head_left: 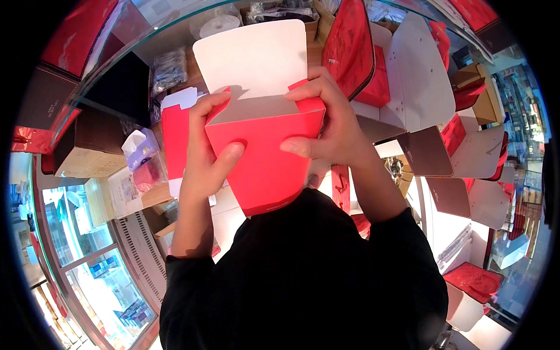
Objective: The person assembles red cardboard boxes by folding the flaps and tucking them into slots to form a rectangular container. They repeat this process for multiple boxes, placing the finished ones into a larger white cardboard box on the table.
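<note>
I hold a red cardboard box (262, 157) upright in front of my chest, its white-lined top flap (251, 58) standing open and pointing away from me. My left hand (204, 146) grips the box's left side, thumb across the red front and fingers over the top edge. My right hand (326, 122) grips the right side, thumb on the front and fingers curled over the top right corner, pressing on a small side flap. The inside of the box is hidden by my hands.
A flat red box blank (175, 137) stands just left of my left hand. Red pouches (350, 46) and open white-lined brown boxes (431, 151) crowd the glass counter to the right. Brown and dark boxes (87, 146) are stacked at the left, with a display case (105, 274) below.
</note>
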### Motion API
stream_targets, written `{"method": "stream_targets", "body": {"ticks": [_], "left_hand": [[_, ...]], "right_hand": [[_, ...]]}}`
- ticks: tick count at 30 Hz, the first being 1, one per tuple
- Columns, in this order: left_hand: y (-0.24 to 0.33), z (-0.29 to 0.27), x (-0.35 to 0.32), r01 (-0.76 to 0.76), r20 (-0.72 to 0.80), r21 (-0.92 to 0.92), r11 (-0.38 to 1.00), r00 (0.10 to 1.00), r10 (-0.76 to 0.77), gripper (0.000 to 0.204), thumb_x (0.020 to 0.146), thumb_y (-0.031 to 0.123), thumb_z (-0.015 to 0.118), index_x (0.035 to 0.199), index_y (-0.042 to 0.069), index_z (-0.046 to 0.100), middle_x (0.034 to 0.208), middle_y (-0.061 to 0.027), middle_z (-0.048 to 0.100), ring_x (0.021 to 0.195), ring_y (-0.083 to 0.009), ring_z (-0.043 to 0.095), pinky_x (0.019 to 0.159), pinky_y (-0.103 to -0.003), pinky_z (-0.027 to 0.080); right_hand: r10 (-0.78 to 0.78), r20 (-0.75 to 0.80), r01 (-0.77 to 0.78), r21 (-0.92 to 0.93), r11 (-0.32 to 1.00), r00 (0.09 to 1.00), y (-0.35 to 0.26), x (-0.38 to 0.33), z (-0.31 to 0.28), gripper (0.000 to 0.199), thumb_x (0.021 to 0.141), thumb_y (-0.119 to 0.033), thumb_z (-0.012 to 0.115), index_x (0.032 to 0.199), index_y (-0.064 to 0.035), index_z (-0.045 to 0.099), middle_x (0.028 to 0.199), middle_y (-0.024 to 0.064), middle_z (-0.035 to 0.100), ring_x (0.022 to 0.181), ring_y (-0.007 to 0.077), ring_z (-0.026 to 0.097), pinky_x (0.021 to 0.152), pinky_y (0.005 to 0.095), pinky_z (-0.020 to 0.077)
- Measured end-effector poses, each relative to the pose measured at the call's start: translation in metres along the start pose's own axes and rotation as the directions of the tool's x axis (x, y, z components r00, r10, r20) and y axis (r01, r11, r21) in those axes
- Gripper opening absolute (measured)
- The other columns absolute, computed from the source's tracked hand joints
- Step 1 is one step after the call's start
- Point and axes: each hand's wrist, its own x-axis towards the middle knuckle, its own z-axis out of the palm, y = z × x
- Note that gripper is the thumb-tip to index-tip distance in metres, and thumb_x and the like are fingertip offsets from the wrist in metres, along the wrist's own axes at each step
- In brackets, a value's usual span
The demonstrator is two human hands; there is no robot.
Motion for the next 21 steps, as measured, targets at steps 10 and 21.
{"method": "stream_targets", "body": {"ticks": [10,21], "left_hand": [[-0.008,-0.012,-0.001,0.036,0.112,0.060,0.998,0.993,-0.043,0.057,0.074,0.032,0.065,0.117,0.000,0.045,0.117,-0.0146,0.049,0.111,-0.0247,0.048,0.094,-0.035,0.037],[0.002,-0.003,0.000,0.001,0.071,0.103,0.995,0.997,-0.009,0.074,0.078,0.048,0.060,0.129,-0.001,0.038,0.119,-0.0156,0.047,0.113,-0.0249,0.047,0.094,-0.036,0.037]], "right_hand": [[0.071,-0.078,-0.047,0.276,0.960,0.994,0.003,-0.005,0.000,0.066,0.062,-0.030,0.083,0.116,-0.0094,0.052,0.111,0.0088,0.043,0.102,0.0211,0.050,0.082,0.0321,0.0468],[-0.050,-0.104,0.067,0.176,0.982,0.993,0.006,-0.008,-0.003,0.065,0.059,-0.027,0.085,0.113,-0.0086,0.054,0.110,0.0085,0.044,0.099,0.0198,0.051,0.082,0.0312,0.0458]]}}
